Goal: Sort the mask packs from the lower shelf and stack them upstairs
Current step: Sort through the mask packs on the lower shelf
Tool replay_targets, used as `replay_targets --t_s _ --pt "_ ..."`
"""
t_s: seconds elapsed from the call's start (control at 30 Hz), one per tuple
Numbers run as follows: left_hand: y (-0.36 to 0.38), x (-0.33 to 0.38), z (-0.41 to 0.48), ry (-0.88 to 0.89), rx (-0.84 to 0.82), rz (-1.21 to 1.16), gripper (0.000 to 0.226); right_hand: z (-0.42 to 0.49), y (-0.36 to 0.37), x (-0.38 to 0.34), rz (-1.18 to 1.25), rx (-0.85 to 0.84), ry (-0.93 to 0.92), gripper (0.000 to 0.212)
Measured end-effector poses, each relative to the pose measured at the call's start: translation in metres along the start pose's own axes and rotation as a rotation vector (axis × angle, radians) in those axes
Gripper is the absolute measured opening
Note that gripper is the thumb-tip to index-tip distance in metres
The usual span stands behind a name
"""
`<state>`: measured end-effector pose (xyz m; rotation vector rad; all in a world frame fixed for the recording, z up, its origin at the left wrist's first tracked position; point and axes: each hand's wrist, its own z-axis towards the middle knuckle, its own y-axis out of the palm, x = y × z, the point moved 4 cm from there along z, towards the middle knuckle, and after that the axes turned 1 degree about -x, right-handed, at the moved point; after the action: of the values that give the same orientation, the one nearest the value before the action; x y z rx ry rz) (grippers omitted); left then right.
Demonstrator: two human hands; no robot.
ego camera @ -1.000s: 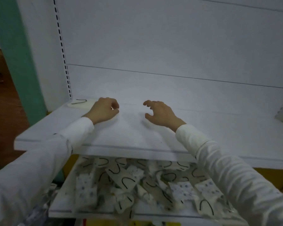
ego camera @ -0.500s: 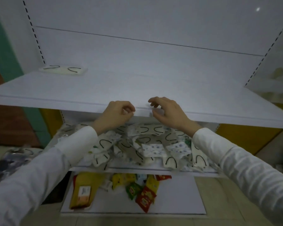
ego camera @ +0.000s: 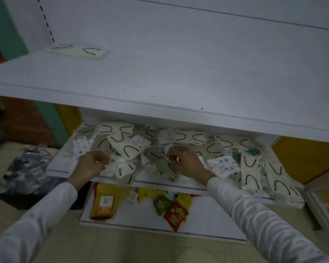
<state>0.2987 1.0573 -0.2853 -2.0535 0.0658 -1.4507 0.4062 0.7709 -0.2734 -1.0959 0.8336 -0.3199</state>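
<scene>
Left grip (ego camera: 92, 165): fingers curled, thumb and fingertips pinched on the edge of a white mask pack (ego camera: 122, 166) at the front of the lower shelf (ego camera: 57, 164). Right grip (ego camera: 186, 162): fingers curled over another mask pack (ego camera: 160, 162) in the pile; whether it is clamped cannot be told. Both arms wear white sleeves (ego camera: 46, 211). Far left, on the floor: a dark heap of clear-wrapped packs (ego camera: 27, 168). Upper shelf (ego camera: 160, 76): two mask packs (ego camera: 78, 50) lying flat, side by side, at its rear left corner. Lower shelf: a loose heap of mask packs (ego camera: 198, 141), white with black ear-loop arcs, some dotted blue, spread across its whole width. Bottom shelf (ego camera: 207, 221): a yellow-orange pack (ego camera: 103, 204) at left, small yellow, green and red sachets (ego camera: 171, 207) at centre.
</scene>
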Motion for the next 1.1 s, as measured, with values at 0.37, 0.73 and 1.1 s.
replay_targets --t_s 0.37,0.73,1.1 --pt "0.020 -0.082 0.057 -0.118 -0.091 -0.132 0.022 0.127 0.151 0.008 0.009 -0.235 0.363 0.030" --pt "0.028 -0.104 0.107 -0.151 -0.103 -0.261 0.025 0.189 0.214 0.018 -0.148 -0.290 0.600 0.043" --pt "0.037 -0.099 0.128 -0.353 0.042 -1.001 0.016 0.179 0.216 -0.029 0.812 -0.491 0.432 0.015"
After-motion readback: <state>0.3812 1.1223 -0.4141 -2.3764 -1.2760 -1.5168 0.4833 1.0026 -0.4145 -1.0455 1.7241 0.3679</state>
